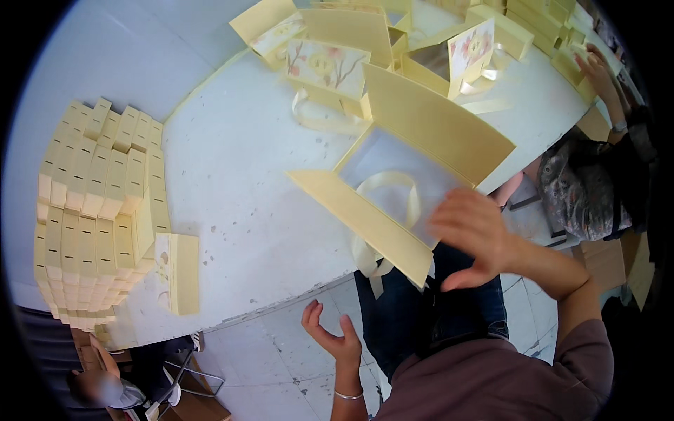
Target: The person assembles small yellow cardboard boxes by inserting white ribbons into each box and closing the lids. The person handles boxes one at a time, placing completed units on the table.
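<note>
A pale yellow gift box (442, 126) stands open at the table's near edge, its two wide flaps spread apart. A cream ribbon (414, 193) loops across its whitish inside, and more ribbon hangs below the near flap. Over the box's right end reaches my right hand (470, 231), slightly blurred, with fingers stretched and thumb apart; I see nothing in it. Whether it touches the box I cannot tell. My left hand (333, 337) hovers in front of the table edge, empty, its fingers loosely bent and apart.
Tall stacks of pale yellow drawer boxes (98, 182) fill the table's left side, with one single box (179, 274) beside them. Several open flowered boxes (326, 70) crowd the far side. One co-worker's hand (597, 74) is at the far right; another person (105, 386) is lower left.
</note>
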